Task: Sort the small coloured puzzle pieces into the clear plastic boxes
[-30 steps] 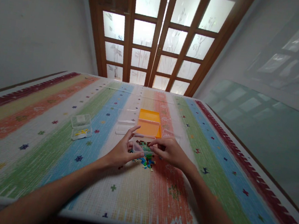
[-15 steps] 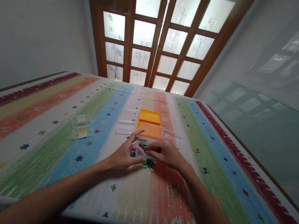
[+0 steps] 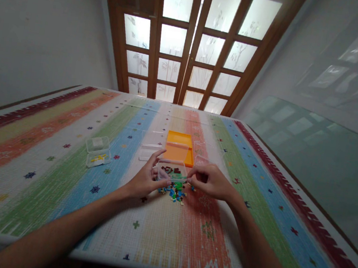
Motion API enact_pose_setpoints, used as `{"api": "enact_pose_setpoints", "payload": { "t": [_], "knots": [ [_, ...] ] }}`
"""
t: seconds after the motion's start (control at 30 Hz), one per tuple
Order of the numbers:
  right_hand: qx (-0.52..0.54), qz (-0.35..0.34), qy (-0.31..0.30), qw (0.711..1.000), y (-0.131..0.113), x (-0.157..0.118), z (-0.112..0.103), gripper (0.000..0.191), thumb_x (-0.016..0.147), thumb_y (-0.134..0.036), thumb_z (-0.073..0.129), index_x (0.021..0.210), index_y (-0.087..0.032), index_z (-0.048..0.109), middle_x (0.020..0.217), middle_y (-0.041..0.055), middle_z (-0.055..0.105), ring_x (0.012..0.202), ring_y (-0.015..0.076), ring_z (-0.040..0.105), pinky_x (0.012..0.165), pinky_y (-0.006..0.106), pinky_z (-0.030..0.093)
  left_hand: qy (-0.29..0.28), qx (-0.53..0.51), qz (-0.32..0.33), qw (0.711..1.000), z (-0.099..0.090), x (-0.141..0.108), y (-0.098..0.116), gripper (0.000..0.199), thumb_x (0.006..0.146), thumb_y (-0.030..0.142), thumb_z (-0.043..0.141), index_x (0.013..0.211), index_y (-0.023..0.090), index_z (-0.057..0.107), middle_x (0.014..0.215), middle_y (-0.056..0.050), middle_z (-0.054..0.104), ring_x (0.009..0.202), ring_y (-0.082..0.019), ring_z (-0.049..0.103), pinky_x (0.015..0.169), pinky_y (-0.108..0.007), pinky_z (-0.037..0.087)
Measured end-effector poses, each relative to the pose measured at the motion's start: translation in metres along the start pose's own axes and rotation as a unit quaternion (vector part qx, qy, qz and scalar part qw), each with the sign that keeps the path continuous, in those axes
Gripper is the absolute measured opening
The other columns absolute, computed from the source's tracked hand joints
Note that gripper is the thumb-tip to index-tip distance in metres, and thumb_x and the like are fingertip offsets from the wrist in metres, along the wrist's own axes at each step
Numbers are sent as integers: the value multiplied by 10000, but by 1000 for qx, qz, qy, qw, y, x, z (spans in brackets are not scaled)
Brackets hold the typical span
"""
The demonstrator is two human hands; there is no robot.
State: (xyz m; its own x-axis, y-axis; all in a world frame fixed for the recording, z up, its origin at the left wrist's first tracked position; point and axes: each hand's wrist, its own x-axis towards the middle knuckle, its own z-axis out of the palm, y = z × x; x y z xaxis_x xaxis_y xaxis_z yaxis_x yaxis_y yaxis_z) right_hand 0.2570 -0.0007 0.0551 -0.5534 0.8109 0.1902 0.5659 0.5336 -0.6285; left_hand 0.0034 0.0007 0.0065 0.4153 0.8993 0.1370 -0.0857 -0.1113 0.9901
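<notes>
My left hand (image 3: 146,179) grips a small clear plastic box (image 3: 177,179) by its left side, fingers behind and thumb along the front. Several dark brown toy bricks (image 3: 177,170) lie inside it. At the box's right front corner is my right hand (image 3: 212,181), its thumb and forefinger pinched together. Whatever may be between those fingertips is too small to make out. Below the box, a loose pile of tiny blue, green and cream bricks (image 3: 176,192) lies on the tablecloth.
Behind the hands lies an open orange case (image 3: 180,137), with a clear box (image 3: 148,153) on its left. Farther left, a clear hinged box (image 3: 88,160) stands open with yellow pieces (image 3: 98,157) in it. A striped cloth (image 3: 67,207) covers the table.
My right hand has drawn back to the right, out of the clear box. The box has tilted and shifted slightly left in my left hand, so the brown bricks show more plainly.
</notes>
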Motion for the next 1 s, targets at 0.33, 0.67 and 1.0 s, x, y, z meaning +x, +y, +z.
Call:
{"api": "enact_pose_setpoints", "payload": {
  "t": [0.33, 0.67, 1.0],
  "knots": [
    [-77, 25, -125, 989, 12, 4, 14, 161, 805, -123, 637, 869, -163, 780, 751, 30, 736, 603, 117, 576, 597, 220, 376, 39, -4, 3, 999, -8, 5, -2, 990, 716, 243, 860, 1516, 317, 281, 1440, -159, 460, 804, -102, 689, 887, -375, 581],
    [-147, 29, -117, 982, 10, 7, 19, 177, 797, -95, 624, 814, -171, 783, 707, 35, 718, 610, 133, 573, 592, 235, 334, 33, -3, 4, 999, -8, 4, 0, 989, 715, 252, 862, 1516, 329, 286, 1435, -157, 470, 808, -114, 698, 878, -392, 589],
    [-128, 23, -114, 985, 12, 6, 16, 176, 810, -97, 605, 802, -164, 768, 695, 30, 704, 598, 124, 549, 588, 231, 331, 26, 5, 12, 1000, -9, 4, -1, 997, 721, 265, 855, 1529, 332, 275, 1434, -157, 478, 812, -109, 698, 868, -377, 596]
  ]
}}
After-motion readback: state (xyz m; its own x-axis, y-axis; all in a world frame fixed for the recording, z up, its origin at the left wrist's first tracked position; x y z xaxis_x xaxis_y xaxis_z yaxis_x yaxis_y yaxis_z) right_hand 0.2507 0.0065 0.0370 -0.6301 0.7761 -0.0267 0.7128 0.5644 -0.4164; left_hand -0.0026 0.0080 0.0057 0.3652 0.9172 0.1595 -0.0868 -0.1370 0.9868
